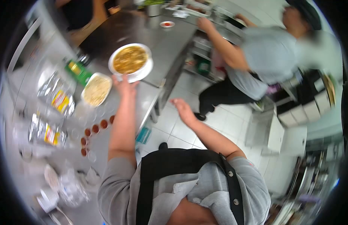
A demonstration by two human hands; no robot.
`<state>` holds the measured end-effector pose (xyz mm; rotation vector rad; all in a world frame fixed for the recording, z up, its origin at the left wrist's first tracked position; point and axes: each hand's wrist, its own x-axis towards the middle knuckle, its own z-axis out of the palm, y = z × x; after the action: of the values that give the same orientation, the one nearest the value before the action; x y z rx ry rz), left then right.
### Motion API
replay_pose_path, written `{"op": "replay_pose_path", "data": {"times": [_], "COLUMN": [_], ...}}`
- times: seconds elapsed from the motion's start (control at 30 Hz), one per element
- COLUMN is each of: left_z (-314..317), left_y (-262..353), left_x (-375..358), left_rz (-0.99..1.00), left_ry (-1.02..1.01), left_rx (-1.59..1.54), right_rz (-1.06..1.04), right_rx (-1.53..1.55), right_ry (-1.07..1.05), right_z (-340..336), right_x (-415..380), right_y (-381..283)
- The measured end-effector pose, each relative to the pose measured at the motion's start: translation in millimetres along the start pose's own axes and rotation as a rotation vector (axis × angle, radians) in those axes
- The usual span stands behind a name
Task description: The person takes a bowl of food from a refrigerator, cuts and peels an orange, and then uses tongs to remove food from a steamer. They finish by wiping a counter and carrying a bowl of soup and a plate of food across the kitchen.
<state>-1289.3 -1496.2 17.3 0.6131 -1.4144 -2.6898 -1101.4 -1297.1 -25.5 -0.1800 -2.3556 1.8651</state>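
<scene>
A white bowl of yellowish soup with pieces in it (130, 60) sits on a white plate (144, 72) over the steel counter. My left hand (125, 87) is at the near edge of the bowl and plate, gripping there, with some fingers hidden beneath the rim. Out over the floor, my right hand (184, 111) is held with its fingers apart and nothing in it. Just left of my left hand is a white dish of pale shredded food (96, 90).
Small cups of red sauce (95, 129) curve along the steel counter (144, 98). Clear bottles with yellow labels (60, 100) and a green package (77, 71) stand farther left. A co-worker (252, 56) works at the right. A small red-centred dish (167, 24) is at the back.
</scene>
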Motion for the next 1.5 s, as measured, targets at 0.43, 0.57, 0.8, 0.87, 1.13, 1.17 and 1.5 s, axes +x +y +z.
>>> {"op": "replay_pose_path", "data": {"times": [0.43,0.57,0.8,0.87,1.13,1.17,1.5], "left_z": [12.7,-18.6,13.7,22.0,32.6,30.7,119.9], "left_y": [-200.5,-312.0,-378.3,-392.6,-517.9,-543.5,-619.8], "left_x": [-251.5,-409.4,-635.2,-675.4,-800.9,-813.5,-1055.1], "left_rz": [0.539,0.175,-0.631,-0.721,-0.324,-0.357,0.127], "left_ry": [-0.538,-1.148,-1.8,-1.801,-2.216,-2.239,-2.878], "left_rx": [0.691,0.793,0.978,1.032,1.328,1.291,0.861], "right_rz": [0.402,0.512,0.743,0.696,0.848,0.91,0.899], "right_rx": [0.205,0.271,0.232,0.275,-0.05,-0.189,-0.225], "right_ry": [0.568,0.768,1.218,1.372,1.656,1.649,1.723], "right_z": [-166.5,-206.6,-241.8,-240.4,-263.4,-271.1,-478.3], "right_x": [-384.8,-516.2,-713.0,-746.4,-864.3,-880.1,-1021.6], "right_y": [98.2,90.8,50.9,62.9,129.1,137.3,106.4]}}
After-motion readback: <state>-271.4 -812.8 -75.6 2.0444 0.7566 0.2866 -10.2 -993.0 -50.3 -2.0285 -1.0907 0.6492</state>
